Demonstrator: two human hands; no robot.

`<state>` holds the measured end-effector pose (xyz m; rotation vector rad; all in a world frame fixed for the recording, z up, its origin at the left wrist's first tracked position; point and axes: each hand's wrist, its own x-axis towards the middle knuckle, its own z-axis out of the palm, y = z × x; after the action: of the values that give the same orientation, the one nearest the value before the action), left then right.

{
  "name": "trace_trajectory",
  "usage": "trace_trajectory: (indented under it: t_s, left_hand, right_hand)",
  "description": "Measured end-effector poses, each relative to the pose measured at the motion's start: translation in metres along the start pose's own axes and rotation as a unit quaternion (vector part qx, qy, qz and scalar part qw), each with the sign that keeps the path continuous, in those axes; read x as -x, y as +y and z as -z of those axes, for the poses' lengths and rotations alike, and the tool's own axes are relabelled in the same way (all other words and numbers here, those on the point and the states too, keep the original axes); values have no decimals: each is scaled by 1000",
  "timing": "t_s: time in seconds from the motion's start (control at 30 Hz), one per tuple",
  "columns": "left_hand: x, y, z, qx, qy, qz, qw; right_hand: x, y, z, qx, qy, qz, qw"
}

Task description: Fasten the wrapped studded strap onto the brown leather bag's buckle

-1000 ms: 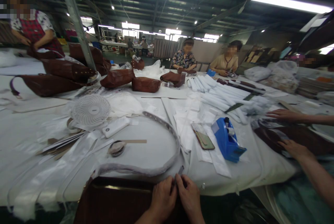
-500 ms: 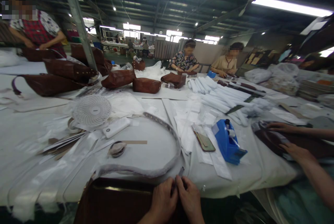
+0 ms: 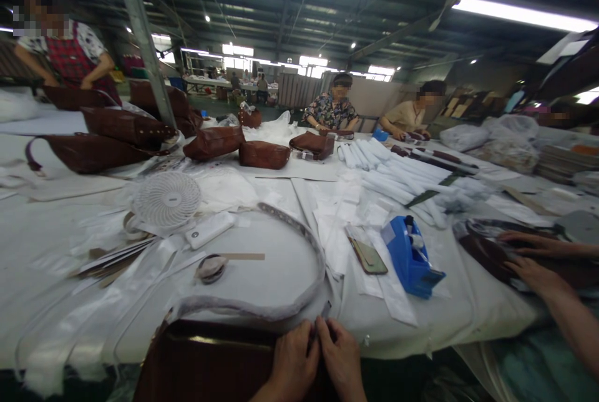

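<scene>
A dark brown leather handbag (image 3: 210, 358) lies at the table's near edge, its lower part cut off by the frame. My left hand (image 3: 296, 355) is closed on the bag's upper right corner. Against it, fingertip to fingertip, my right hand (image 3: 340, 355) is closed in a pinch; what it pinches is hidden by the fingers. Just above them a small dark tip (image 3: 326, 309) shows. From the bag's left corner a strap (image 3: 313, 252) wrapped in clear plastic curves across the table and round behind my hands.
On the white-covered table (image 3: 262, 236) lie a white fan (image 3: 167, 199), a roll of tape (image 3: 210, 269), a phone (image 3: 369, 255) and a blue tape dispenser (image 3: 407, 258). Brown bags (image 3: 264, 154) stand farther back. At right, a co-worker's hands (image 3: 533, 264) rest on another bag.
My hands and the handbag stay nearly in place. The co-worker's hands at right have shifted slightly on their bag.
</scene>
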<state>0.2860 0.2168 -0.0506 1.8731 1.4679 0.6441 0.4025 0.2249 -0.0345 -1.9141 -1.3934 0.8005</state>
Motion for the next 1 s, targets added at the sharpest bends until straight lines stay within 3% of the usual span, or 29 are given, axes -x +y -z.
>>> trace_trajectory:
  t_s: [1.0]
  left_hand:
    - [2,-2,-3,-33,2,-9,999]
  right_hand:
    - [0,-4,1,3,0,-6,1000]
